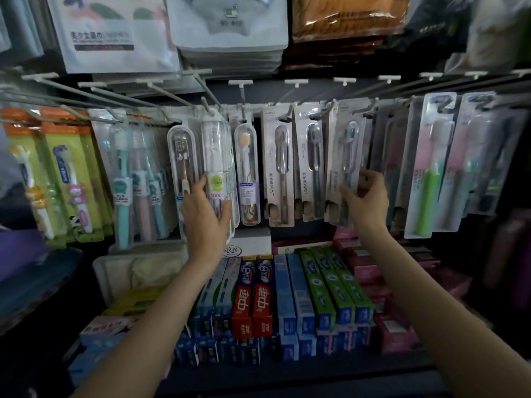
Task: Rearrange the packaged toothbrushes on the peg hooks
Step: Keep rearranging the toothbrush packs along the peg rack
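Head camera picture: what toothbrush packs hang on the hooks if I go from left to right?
Green kids' packs → teal and pink brushes → clear cases by the left hand → grey card packs, the last held by the right hand → green-handled brush pack.

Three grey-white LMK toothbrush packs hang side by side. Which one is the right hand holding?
The rightmost LMK pack. The right hand pinches its lower edge and it hangs tilted, while the other two LMK packs hang straight, untouched.

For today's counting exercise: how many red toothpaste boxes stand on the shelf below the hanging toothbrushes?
2. The left red toothpaste box and the right red toothpaste box stand side by side in the front row, between the person's forearms. More could be hidden behind them.
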A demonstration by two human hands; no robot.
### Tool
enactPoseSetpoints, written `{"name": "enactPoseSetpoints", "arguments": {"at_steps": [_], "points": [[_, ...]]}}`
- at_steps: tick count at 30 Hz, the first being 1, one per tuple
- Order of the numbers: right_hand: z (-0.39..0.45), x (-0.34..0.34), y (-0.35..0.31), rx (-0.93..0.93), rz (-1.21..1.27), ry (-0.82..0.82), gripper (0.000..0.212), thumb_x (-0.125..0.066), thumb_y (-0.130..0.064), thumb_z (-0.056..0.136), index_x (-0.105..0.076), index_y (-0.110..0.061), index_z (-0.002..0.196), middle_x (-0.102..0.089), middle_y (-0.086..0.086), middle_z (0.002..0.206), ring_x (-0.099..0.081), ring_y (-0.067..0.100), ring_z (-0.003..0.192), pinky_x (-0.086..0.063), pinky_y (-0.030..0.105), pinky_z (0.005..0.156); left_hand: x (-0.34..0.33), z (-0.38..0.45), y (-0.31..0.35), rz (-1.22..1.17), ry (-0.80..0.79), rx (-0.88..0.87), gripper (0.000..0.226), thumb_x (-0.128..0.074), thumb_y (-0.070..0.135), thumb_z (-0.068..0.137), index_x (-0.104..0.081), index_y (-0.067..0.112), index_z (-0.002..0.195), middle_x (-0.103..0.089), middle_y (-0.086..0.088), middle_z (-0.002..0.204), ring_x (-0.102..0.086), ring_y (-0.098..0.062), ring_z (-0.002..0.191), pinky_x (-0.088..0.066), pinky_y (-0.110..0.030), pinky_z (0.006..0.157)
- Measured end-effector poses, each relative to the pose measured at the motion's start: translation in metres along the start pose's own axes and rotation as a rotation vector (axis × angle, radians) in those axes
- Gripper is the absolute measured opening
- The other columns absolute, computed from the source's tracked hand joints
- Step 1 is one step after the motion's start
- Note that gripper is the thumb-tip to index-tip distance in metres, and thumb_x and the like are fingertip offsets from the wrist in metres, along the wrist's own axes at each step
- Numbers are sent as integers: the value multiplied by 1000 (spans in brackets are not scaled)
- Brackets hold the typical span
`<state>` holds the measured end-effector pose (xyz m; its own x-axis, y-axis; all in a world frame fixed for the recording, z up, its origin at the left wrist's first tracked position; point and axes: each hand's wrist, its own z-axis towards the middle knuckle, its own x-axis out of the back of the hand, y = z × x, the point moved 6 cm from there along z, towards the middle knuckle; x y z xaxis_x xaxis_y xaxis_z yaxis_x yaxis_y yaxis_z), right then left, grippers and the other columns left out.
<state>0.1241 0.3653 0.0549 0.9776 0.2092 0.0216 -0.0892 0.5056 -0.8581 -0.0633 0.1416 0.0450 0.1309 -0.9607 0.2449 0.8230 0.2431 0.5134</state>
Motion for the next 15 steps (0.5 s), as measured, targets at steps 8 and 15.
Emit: {"name": "enactPoseSetpoints", "arguments": {"at_steps": [8,15], "points": [[7,3,2,-78,235,-111,35,-48,-1,92,-47,-11,126,-59,7,113,-59,22,100,-51,32,83,5,2,-1,23,6,3,53,-60,16,87,-37,3,133,-47,-18,118,-44,-30,110,-36,-33,90],[11,8,-2,-106,222,-252,37,-43,1,94,-45,-10,129,-56,9,110,-57,22,96,-50,27,78,-3,0,-1,-2,6,27,55,-60,20,87,-35,8,133,-45,-16,123,-42,-30,115,-37,-30,87]]}}
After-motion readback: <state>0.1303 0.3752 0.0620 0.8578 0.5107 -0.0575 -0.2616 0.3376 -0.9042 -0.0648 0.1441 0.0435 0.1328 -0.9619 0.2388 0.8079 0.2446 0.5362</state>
